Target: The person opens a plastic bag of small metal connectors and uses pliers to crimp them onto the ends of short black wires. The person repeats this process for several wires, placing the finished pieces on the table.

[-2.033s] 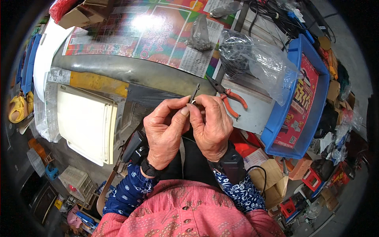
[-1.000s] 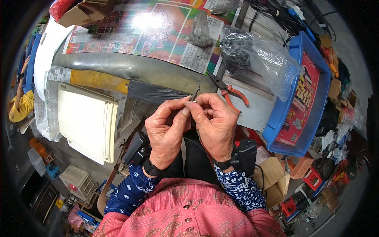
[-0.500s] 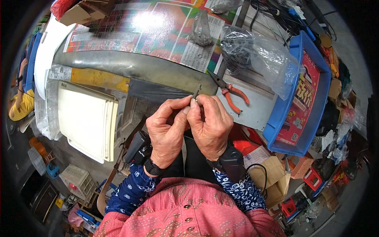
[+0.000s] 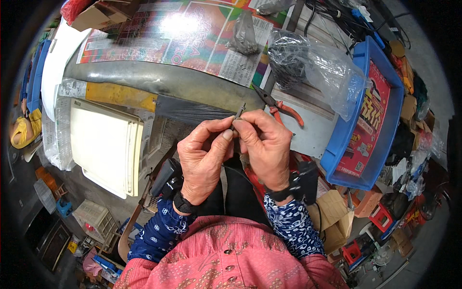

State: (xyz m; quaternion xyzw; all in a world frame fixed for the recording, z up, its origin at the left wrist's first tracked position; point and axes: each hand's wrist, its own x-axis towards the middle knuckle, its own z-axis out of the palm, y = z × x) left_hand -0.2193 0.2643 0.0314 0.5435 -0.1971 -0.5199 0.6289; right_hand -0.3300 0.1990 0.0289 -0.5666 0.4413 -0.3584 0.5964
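Observation:
A small, thin dark metal piece (image 4: 241,110) sticks up between my fingertips, just in front of the table's near edge. My left hand (image 4: 206,156) pinches it between thumb and forefinger. From the other side my right hand (image 4: 265,144) also closes on it, thumb and forefinger pressed together. The lower part of the piece is hidden by my fingers, and its exact kind is too small to tell. Red-handled long-nose pliers (image 4: 279,106) lie on the table right behind my right hand, their jaws pointing away to the left.
A clear plastic bag of dark parts (image 4: 288,60) and a smaller grey bag (image 4: 244,36) lie on the table. To the right is a blue tray (image 4: 331,166) with a red printed sheet. White panels (image 4: 103,144) stand left. Another person in yellow (image 4: 26,130) is far left.
My right wrist and forearm have swung outward to the right, and the right hand has turned, covering part of the pliers' handles. The left hand has barely moved; the small piece stays pinched.

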